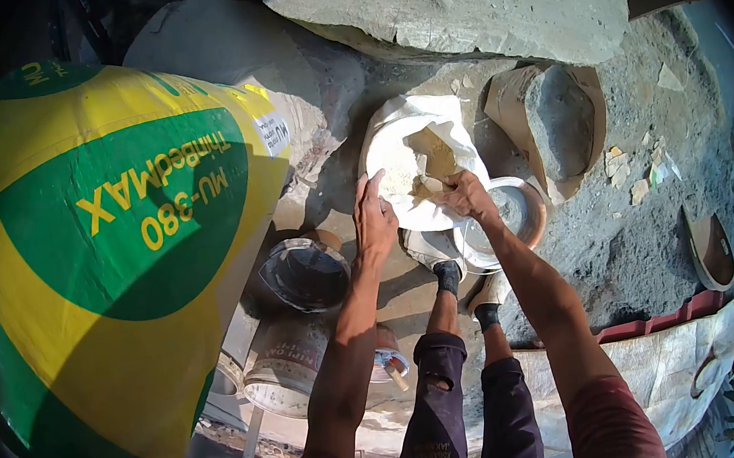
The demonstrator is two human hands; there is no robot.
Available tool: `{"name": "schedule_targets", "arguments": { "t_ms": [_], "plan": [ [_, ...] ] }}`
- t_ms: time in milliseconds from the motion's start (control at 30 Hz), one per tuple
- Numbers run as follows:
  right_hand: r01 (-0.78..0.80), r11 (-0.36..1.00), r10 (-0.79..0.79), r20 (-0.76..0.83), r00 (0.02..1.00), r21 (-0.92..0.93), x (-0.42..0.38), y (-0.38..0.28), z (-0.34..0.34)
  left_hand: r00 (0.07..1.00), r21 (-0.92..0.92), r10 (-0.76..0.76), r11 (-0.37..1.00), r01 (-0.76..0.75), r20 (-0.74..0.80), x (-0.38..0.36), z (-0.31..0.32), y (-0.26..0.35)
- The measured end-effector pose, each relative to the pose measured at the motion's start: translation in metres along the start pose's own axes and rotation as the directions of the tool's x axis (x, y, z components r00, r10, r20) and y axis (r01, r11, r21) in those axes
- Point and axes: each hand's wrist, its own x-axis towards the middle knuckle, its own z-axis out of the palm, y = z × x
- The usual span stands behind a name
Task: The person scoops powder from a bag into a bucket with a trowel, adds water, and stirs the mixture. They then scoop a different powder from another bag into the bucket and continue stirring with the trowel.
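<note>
A white sack [392, 125] stands with its mouth rolled down, holding pale yellowish loose material [432, 152]. On its left side my left hand [375, 217] grips the rim, thumb toward the inside. My right hand [469, 196] is closed at the sack's right edge, around the end of a small pale flat-edged tool [430, 184] that reaches into the opening. Fingers cover most of that tool, and I cannot tell its exact kind. Just right of the sack, partly behind my right forearm, is a round white-rimmed tub [499, 186].
A big green and yellow printed bag [177, 204] rises at left. Dark bucket [307, 275] and dirty white pail [284, 372] stand by my left arm. An opened paper bag of grey powder [563, 114] lies right, a concrete slab [450, 1] above. My shoes [432, 247] are below the sack.
</note>
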Motion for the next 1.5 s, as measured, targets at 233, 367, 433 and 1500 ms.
{"name": "schedule_targets", "arguments": {
  "t_ms": [233, 367, 433, 1500],
  "plan": [
    [0.261, 0.743, -0.377, -0.063, 0.924, -0.616, -0.024, -0.016, 0.044, 0.996, 0.070, 0.055, 0.996, -0.060, 0.065, 0.001, -0.005, 0.001],
    [0.132, 0.935, -0.176, -0.106, 0.979, -0.329, -0.052, -0.053, 0.072, 0.993, 0.024, 0.040, 0.999, -0.043, 0.108, -0.004, -0.010, -0.002],
    [0.134, 0.866, -0.209, -0.105, 0.972, -0.481, -0.047, -0.048, 0.057, 0.993, 0.047, 0.043, 0.998, -0.048, 0.114, -0.004, -0.010, -0.004],
    [-0.031, 0.878, -0.128, -0.295, 0.947, -0.478, -0.305, -0.085, 0.028, 0.978, 0.278, -0.201, 0.944, 0.176, 0.063, -0.362, 0.059, 0.149]
  ]
}}
